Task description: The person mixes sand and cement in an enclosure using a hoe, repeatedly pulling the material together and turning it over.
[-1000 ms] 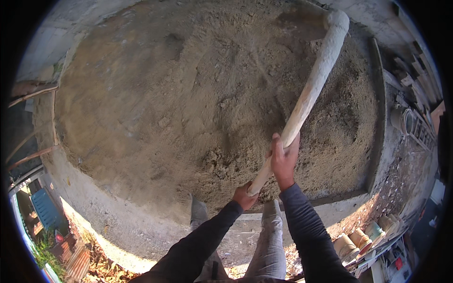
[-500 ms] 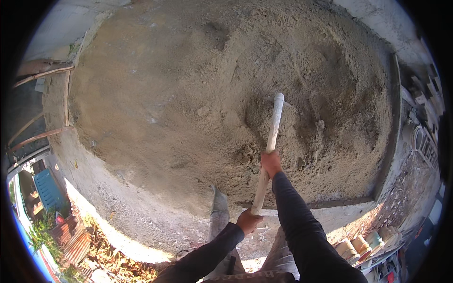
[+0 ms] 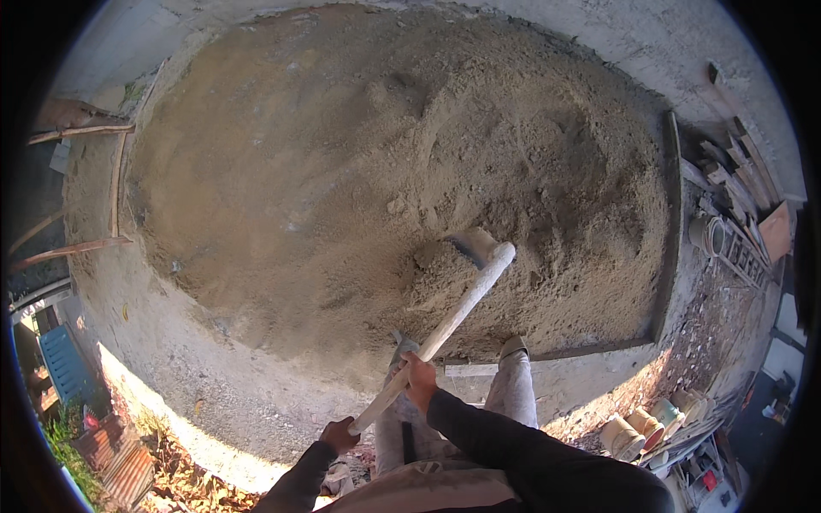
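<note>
Both my hands grip the long pale wooden handle of a hoe (image 3: 466, 308). My left hand (image 3: 340, 435) is closed around the butt end, low in the view. A short way up the shaft, my right hand (image 3: 419, 382) wraps round it. The handle slants up and to the right to the hoe's blade (image 3: 475, 246), smeared with grey-brown material. Its blade is at a broad bed of damp, sandy-looking mix (image 3: 282, 197), rough and lumpy on the right, smoother on the left. Whether the edge is dug in is hard to see.
A raised border (image 3: 671, 214) edges the bed at right, with stacked boards (image 3: 744, 184) and a bucket (image 3: 706, 234) beyond. Several buckets (image 3: 623, 438) line the lower right. Wooden poles (image 3: 81, 246) stand left, near a blue plastic piece (image 3: 67, 363). My legs (image 3: 513, 389) are at the bed's near edge.
Both hands have moved left and toward me with the hoe. Its head has come nearer, and the blade, mostly hidden before, now shows left of the handle's top. The view has shifted too.
</note>
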A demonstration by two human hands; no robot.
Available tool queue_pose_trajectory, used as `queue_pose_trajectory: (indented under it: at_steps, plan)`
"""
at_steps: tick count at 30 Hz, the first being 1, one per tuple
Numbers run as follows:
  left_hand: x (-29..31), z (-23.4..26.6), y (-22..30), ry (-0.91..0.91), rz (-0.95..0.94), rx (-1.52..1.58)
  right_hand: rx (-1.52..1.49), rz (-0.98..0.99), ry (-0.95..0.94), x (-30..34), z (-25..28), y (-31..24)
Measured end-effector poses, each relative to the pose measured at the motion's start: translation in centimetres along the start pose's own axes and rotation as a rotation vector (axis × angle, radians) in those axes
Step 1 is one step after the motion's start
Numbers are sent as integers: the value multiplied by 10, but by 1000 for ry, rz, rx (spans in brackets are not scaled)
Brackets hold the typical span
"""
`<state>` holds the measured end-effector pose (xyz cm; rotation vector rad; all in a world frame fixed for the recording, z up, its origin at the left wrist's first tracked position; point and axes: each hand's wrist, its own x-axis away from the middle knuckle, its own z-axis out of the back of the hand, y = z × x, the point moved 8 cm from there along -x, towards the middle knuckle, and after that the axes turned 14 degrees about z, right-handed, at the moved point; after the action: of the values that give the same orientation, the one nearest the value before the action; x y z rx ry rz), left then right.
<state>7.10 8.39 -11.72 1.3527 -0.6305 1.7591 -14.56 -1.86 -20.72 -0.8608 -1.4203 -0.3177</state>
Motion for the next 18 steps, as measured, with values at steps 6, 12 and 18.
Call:
queue_pose_trajectory:
  at_steps: [6,12,18]
  plan:
    - [24,23,120,171,-171,-73,46,329,-370,53,20,-179]
    - [114,-27,292,245,-303,66,-63,690,-439,111,100,-389]
    - [187,-134,364,278,-94,-95,-328,482,-237,91,247,-438]
